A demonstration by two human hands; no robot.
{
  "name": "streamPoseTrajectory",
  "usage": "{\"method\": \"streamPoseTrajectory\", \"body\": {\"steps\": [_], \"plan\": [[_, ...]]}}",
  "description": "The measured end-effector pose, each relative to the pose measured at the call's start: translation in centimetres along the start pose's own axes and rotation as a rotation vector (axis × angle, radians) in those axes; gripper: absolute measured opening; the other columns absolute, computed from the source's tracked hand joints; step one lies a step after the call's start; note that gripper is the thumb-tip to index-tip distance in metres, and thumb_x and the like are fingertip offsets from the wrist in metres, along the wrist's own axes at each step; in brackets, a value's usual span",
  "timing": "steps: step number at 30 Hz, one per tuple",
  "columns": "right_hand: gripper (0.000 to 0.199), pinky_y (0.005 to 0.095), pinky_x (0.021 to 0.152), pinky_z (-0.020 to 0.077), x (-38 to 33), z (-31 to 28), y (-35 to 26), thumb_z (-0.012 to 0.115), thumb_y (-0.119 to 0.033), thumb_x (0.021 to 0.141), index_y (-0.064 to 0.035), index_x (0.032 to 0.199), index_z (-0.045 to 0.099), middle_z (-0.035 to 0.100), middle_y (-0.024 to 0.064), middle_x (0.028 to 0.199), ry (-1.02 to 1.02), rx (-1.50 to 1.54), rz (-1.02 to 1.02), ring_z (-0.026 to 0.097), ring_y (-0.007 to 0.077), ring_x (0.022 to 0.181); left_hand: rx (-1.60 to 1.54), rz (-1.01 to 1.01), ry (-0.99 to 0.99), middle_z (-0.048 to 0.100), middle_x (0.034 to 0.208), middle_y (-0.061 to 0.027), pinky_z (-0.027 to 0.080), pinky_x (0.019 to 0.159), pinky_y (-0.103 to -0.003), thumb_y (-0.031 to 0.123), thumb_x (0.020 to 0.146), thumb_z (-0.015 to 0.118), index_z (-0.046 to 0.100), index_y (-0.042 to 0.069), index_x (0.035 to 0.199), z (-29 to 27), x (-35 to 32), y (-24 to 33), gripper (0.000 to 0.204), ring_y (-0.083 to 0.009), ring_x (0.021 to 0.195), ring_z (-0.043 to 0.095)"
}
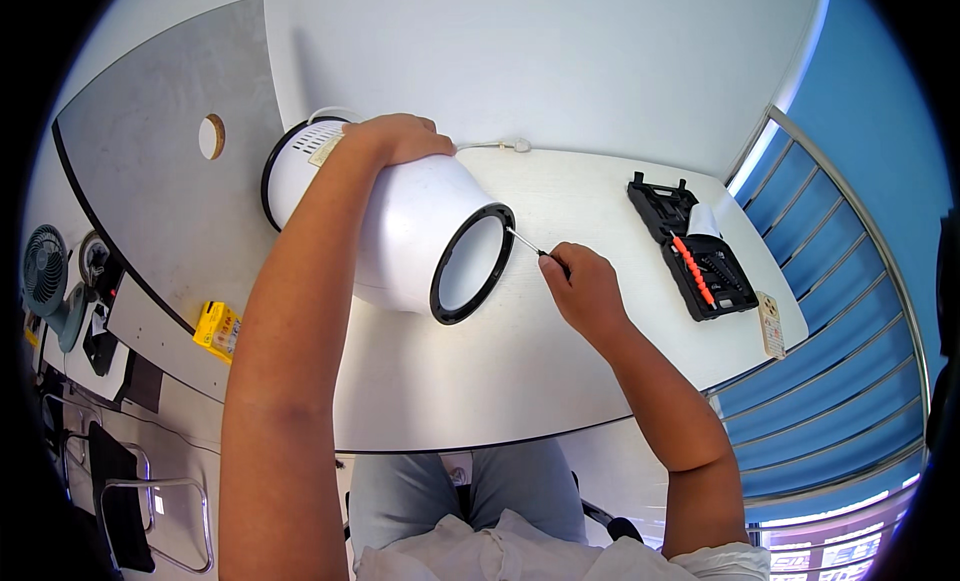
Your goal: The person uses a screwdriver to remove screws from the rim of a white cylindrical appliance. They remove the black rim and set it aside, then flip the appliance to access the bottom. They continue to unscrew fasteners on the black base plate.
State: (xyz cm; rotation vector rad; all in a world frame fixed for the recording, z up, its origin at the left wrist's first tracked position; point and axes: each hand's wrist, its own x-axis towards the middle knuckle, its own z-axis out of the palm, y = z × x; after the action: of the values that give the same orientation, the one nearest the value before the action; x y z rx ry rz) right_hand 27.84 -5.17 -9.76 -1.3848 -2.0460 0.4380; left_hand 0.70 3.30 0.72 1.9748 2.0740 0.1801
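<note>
A white, rounded appliance (405, 231) lies on its side on the white table, its slotted end toward the left and its black-rimmed end facing right. Draped over the top of its body is my left hand (400, 139), fingers curved against the far side and partly hidden. My right hand (585, 291) grips a screwdriver (526, 243) by its dark handle. The metal shaft points up and left, its tip at the right edge of the black ring (447, 319). Whether a screw sits under the tip is too small to tell.
At the right lies an unfolded black tool case (655, 209) with an orange flexible shaft (692, 271) in it. A remote control (770, 326) rests by the table's right edge, near a metal railing (850, 326). Behind the appliance is a plug (521, 146); a yellow box (217, 329) stands left.
</note>
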Motion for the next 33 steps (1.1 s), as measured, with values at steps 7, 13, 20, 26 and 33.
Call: {"method": "streamPoseTrajectory", "body": {"steps": [7, 13, 20, 26, 33], "plan": [[0.020, 0.0396, 0.061, 0.0427, 0.0, 0.7, 1.0, 0.066, -0.014, 0.084, -0.0036, 0.078, 0.050, 0.051, 0.0095, 0.079, 0.107, -0.031, -0.109, 0.052, 0.0271, 0.069, 0.007, 0.001, -0.005, 0.053, 0.136, -0.0066, 0.014, 0.104, -0.068, 0.053, 0.078, 0.049, 0.056, 0.019, 0.130, 0.0, 0.1, 0.0, 0.063, -0.0304, 0.128, 0.045], [0.025, 0.0376, 0.061, 0.0439, 0.4, 1.2, 1.0, 0.071, -0.009, 0.078, -0.0067, 0.081, 0.046, 0.051, 0.0071, 0.083, 0.200, -0.141, -0.115, 0.053, 0.0249, 0.071, 0.018, -0.005, 0.003, 0.052, 0.137, -0.0061, 0.017, 0.104, -0.066, 0.054, 0.079, 0.049, 0.056, 0.019, 0.130, 0.1, 0.1, -0.1, 0.062, -0.0296, 0.127, 0.045], [0.021, 0.0368, 0.065, 0.0448, 0.2, 1.7, 1.0, 0.070, -0.010, 0.079, -0.0059, 0.084, 0.049, 0.049, 0.0075, 0.083, 0.272, -0.174, -0.181, 0.053, 0.0251, 0.078, 0.010, -0.001, -0.005, 0.051, 0.138, -0.0062, 0.018, 0.105, -0.063, 0.051, 0.079, 0.049, 0.055, 0.018, 0.131, -0.2, -0.4, 0.3, 0.063, -0.0305, 0.128, 0.045], [0.011, 0.0399, 0.071, 0.0442, 0.1, 2.0, 1.7, 0.060, -0.011, 0.085, -0.0013, 0.081, 0.057, 0.049, 0.0107, 0.089, 0.209, -0.130, -0.182, 0.049, 0.0276, 0.085, 0.009, -0.004, 0.006, 0.049, 0.140, -0.0074, 0.016, 0.106, -0.065, 0.050, 0.079, 0.049, 0.054, 0.017, 0.132, -0.1, -0.5, 0.4, 0.063, -0.0324, 0.130, 0.042], [0.013, 0.0383, 0.061, 0.0450, -0.7, -0.3, -0.9, 0.063, -0.014, 0.085, -0.0034, 0.082, 0.055, 0.054, 0.0089, 0.081, -0.007, -0.161, -0.066, 0.057, 0.0263, 0.071, 0.018, 0.000, 0.010, 0.049, 0.140, -0.0076, 0.013, 0.104, -0.070, 0.051, 0.079, 0.049, 0.055, 0.016, 0.131, -0.1, -0.7, 0.4, 0.063, -0.0327, 0.131, 0.041]]}}
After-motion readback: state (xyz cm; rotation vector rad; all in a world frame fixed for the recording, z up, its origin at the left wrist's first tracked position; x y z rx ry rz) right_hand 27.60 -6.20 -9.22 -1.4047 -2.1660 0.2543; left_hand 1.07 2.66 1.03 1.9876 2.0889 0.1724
